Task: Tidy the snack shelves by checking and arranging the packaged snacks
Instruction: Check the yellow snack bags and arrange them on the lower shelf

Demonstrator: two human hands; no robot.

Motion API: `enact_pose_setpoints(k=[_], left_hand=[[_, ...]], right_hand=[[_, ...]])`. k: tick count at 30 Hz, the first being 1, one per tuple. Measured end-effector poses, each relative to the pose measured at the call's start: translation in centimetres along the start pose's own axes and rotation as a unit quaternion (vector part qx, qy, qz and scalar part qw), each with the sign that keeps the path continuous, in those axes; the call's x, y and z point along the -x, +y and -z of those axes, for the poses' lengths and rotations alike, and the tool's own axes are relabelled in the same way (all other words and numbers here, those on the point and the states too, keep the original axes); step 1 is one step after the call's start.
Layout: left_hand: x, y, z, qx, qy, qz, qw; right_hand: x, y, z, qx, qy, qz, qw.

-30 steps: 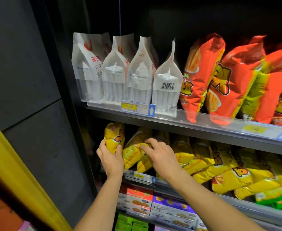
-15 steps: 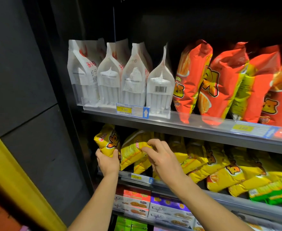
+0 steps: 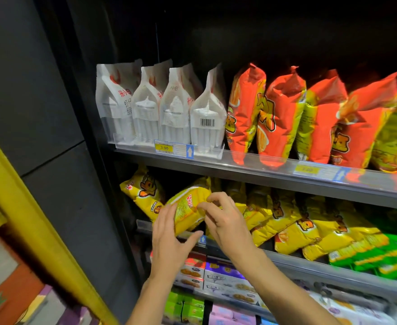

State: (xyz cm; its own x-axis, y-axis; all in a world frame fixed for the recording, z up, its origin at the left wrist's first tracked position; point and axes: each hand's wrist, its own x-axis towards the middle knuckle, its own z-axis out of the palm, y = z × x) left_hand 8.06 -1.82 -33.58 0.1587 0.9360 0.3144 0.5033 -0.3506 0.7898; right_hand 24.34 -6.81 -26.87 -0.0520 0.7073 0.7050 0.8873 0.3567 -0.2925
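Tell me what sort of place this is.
Most likely a shop's snack aisle: printed price labels sit on the shelf rails, and identical white bags, orange bags and yellow bags line the shelves. The right hand pinches the front yellow bag.

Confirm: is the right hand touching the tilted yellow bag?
Touching. In the head view the right hand pinches the right edge of the yellow bag with its fingertips; no gap shows.
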Motion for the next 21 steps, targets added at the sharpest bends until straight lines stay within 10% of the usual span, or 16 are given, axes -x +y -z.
enact_pose_setpoints(k=[10, 21], left_hand=[[5.8, 4.7, 1.6, -0.05, 0.062, -0.039, 0.996], [11.4, 13.2, 4.9, 0.075, -0.033, 0.05, 0.995]], right_hand=[[3.8, -2.6, 7.7, -0.154, 0.013, -0.09, 0.984], [6.8, -2.2, 13.2, -0.374, -0.083, -0.399, 0.833]])
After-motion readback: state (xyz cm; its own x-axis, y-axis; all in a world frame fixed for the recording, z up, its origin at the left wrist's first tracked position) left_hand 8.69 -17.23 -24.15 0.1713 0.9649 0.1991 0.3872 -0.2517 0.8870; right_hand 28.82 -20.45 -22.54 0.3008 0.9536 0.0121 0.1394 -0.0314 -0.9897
